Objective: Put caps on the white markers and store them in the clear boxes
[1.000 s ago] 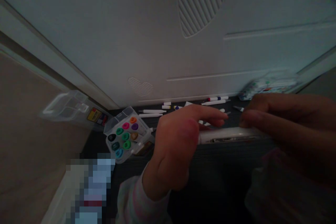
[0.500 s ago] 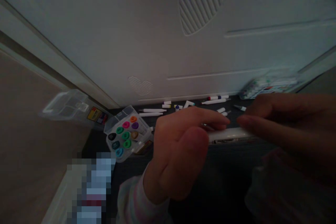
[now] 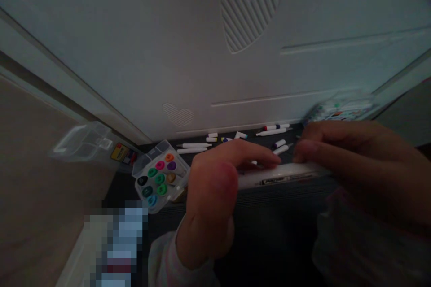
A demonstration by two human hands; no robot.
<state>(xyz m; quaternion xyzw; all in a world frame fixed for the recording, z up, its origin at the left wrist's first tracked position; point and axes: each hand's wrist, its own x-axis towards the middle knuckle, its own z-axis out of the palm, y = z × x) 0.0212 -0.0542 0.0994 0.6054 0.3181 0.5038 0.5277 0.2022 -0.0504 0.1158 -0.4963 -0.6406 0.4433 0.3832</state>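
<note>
A white marker (image 3: 284,175) with a dark printed label lies level between my two hands. My left hand (image 3: 213,179) is curled around its left end, the fingers along the far side and the thumb bent toward me. At the other end, my right hand (image 3: 350,157) pinches the marker between thumb and forefinger, and that tip is hidden. Behind my hands, loose white markers (image 3: 272,132) and several small caps (image 3: 212,137) lie on the dark tabletop (image 3: 198,206). A purple-ended cap (image 3: 279,143) sits just beyond my left fingertips.
To the left stands an open clear case (image 3: 161,206) holding several markers with coloured caps. Its transparent lid (image 3: 84,141) leans out to the left. A clear package (image 3: 340,107) rests at the back right, against a white panel (image 3: 151,45) with embossed hearts.
My left hand has shifted left, away from my right hand, and more of the marker and its label shows. My right hand has moved slightly left. The view has shifted a little.
</note>
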